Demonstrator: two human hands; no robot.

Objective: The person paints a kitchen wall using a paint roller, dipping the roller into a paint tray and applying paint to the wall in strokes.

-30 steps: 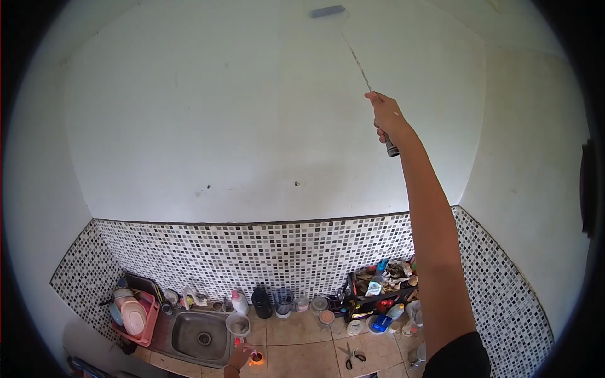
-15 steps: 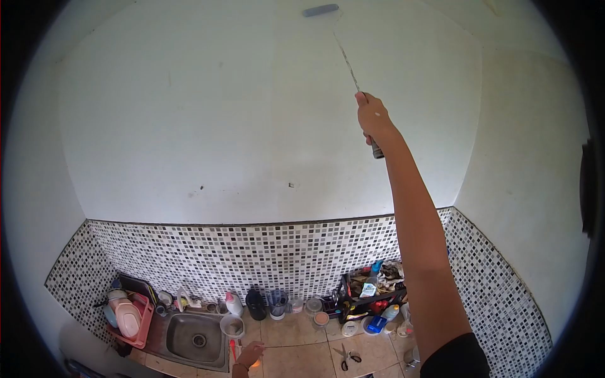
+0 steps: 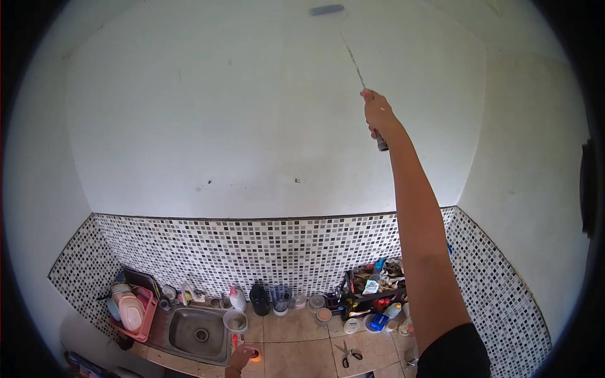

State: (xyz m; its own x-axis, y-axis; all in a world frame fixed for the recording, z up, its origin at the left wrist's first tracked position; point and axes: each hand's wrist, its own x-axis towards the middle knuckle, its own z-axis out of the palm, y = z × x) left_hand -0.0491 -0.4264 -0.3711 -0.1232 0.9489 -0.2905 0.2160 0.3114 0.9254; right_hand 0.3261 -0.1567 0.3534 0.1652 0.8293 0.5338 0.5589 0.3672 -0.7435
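My right hand (image 3: 380,112) is raised high in front of the wall, its fingers wrapped round the handle of a paint roller (image 3: 326,10). The grey roller head lies against the upper wall, and its thin rod, spotted with paint, runs down to my fist. Low over the counter's front, my left hand (image 3: 240,357) has its fingers loosely extended and holds nothing that shows. Close beside it are a small round orange thing (image 3: 256,355) and a red-handled tool (image 3: 235,341). The pale wall (image 3: 189,120) carries a few dark marks and small holes.
Below the wall runs a mosaic tile band (image 3: 252,252). On the tiled counter (image 3: 290,362) are a steel sink (image 3: 200,334), a pink dish rack (image 3: 148,318), a white tub (image 3: 236,321), bottles, jars, scissors (image 3: 347,356) and a crowded black crate (image 3: 378,293).
The view has shifted slightly, moving the roller and my right hand a little rightward in the picture. My left hand has drawn back slightly, showing more of the orange thing.
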